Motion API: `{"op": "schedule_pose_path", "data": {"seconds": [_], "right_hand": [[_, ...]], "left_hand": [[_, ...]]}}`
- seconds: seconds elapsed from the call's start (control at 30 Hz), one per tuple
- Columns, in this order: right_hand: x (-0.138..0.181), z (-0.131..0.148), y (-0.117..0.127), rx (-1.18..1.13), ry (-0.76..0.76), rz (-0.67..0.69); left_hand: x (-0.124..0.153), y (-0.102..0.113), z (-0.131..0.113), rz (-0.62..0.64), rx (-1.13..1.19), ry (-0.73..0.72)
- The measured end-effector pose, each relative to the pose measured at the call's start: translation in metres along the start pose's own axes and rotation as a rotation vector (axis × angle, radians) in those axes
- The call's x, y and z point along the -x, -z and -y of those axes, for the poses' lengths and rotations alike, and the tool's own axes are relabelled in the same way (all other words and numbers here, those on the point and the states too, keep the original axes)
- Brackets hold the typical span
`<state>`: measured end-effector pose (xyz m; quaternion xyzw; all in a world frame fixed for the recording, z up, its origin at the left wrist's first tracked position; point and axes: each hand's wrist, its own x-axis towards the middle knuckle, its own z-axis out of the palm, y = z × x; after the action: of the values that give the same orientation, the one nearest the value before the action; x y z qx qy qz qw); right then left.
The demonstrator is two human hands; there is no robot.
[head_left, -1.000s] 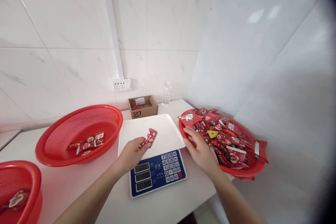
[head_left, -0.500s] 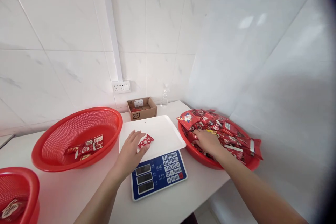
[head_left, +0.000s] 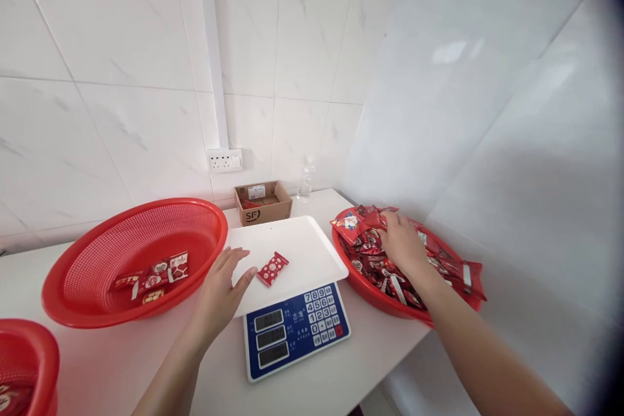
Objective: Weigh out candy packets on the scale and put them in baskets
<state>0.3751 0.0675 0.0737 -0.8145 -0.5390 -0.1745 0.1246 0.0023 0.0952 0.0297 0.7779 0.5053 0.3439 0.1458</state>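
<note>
A small red snack packet (head_left: 272, 268) lies on the white pan (head_left: 302, 240) of a blue electronic scale (head_left: 296, 329). My left hand (head_left: 220, 292) rests open at the pan's left edge, just left of the packet, holding nothing. My right hand (head_left: 404, 244) reaches into a red basin (head_left: 370, 289) heaped with red snack packets (head_left: 361, 221) on the right; its fingers are curled down among them and I cannot see what they grip.
A large red mesh basket (head_left: 136, 260) with a few packets (head_left: 156, 272) sits on the left. Another red basket (head_left: 26, 364) is at the lower left corner. A small cardboard box (head_left: 263, 203), a clear bottle (head_left: 305, 181) and a wall socket (head_left: 224, 159) are at the back.
My left hand set the packet on the scale pan, let go and drew back left. My right hand moved from the basin's near edge deeper into the pile.
</note>
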Motion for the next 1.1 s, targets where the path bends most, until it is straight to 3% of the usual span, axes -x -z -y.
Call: {"op": "schedule_pose_path", "data": {"seconds": [0.07, 0.1, 0.23, 0.33, 0.5, 0.67, 0.97, 1.1], "right_hand": [[0.003, 0.005, 0.004, 0.046, 0.017, -0.034], [0.005, 0.008, 0.006, 0.05, 0.039, 0.03], [0.015, 0.02, -0.005, -0.017, 0.188, 0.568], [0.019, 0.026, -0.023, 0.14, 0.218, 0.703], [0.016, 0.025, -0.039, 0.279, 0.277, 0.646], [0.005, 0.014, -0.029, 0.177, 0.344, 0.59], [-0.018, -0.005, 0.011, -0.076, 0.137, 0.33], [-0.016, -0.002, 0.016, -0.052, 0.079, 0.307]], "left_hand": [[-0.001, 0.002, 0.003, -0.002, 0.015, 0.005], [-0.001, 0.003, 0.004, -0.003, 0.022, 0.006], [-0.002, 0.011, 0.002, 0.009, 0.049, 0.005], [-0.001, 0.015, -0.002, 0.041, 0.074, -0.013], [0.0, 0.019, -0.006, 0.024, 0.073, -0.037], [0.001, 0.028, -0.006, -0.02, 0.054, -0.014], [0.004, 0.029, -0.006, 0.004, 0.061, -0.076], [0.004, 0.027, -0.006, 0.008, 0.068, -0.098]]}}
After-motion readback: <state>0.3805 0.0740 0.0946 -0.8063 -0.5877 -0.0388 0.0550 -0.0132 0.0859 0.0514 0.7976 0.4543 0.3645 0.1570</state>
